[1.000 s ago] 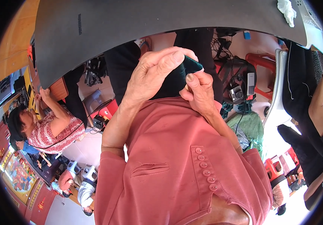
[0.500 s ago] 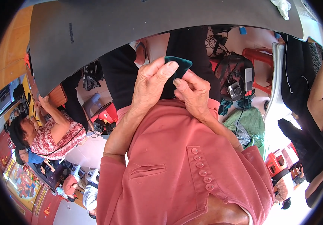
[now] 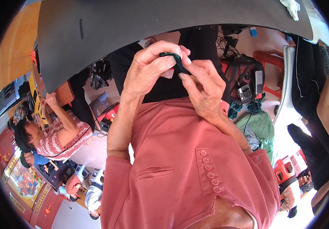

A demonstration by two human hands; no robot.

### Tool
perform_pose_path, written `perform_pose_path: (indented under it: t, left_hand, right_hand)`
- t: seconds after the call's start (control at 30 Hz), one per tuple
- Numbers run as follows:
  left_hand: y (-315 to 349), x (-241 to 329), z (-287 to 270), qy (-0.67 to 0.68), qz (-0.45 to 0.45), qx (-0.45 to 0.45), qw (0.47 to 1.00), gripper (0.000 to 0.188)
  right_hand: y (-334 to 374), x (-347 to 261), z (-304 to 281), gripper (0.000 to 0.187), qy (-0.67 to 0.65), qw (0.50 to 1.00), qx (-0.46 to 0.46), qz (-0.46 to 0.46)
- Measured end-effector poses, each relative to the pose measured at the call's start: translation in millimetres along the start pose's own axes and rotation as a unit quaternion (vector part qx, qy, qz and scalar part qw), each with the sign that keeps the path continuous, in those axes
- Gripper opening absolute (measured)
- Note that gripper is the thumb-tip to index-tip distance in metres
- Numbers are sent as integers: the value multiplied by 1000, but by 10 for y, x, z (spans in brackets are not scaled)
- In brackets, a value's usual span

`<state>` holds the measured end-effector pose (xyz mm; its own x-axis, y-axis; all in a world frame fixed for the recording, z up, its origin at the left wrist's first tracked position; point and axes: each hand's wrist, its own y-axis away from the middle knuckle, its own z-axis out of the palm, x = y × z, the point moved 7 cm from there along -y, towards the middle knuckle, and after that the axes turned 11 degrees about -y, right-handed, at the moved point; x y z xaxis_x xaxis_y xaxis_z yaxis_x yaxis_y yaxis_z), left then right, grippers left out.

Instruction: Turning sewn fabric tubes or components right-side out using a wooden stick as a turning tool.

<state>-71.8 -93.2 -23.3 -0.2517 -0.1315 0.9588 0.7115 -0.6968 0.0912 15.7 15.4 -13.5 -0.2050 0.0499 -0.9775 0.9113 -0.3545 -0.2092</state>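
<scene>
Between my hands, in front of the table's near edge, is a small piece of dark green cloth [image 3: 179,63] with a soft, velvety look. It is bent and curled, its upper edge folded over. My left hand [image 3: 151,66] pinches its left end between thumb and fingers. At the right end, my right hand [image 3: 202,82] grips it between thumb and forefinger. The fingers cover much of the cloth. A small pale and red patch shows below my left thumb; what it is I cannot make out.
A dark table [image 3: 134,26] spans the top, with a crumpled white tissue [image 3: 292,8] at its right. Below stand a black bag [image 3: 244,68] with devices and cables, a red stool [image 3: 269,61] and a green plastic bag [image 3: 261,129]. Another person [image 3: 59,133] works at the left.
The cloth has gone from lying flat and spread to curled and folded. Both hands have risen slightly, and the left fingers now reach over the cloth's top.
</scene>
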Motion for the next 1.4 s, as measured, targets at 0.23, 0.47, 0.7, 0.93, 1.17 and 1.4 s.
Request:
perform_pose_path:
  t: [0.23,0.47,0.7,0.93,1.17,1.4]
  left_hand:
    - [-42,-6,7,51,31,35,998,19]
    - [39,-53,-202,-127,-50,107,985,21]
    - [60,19,-279,-230,-34,81,969,21]
    - [110,-14,-395,-137,-16,115,984,20]
    - [47,104,-247,-102,11,111,989,20]
    - [83,176,-209,-255,-50,144,955,9]
  right_hand:
    - [-19,-7,-30,29,36,999,-32,16]
    - [31,151,-49,27,-34,996,-35,76]
    - [20,262,-90,24,-49,994,-26,95]
    - [53,286,-208,19,24,990,-6,142]
    - [52,218,-195,15,17,998,-7,52]
    - [37,205,-133,17,4,998,-25,53]
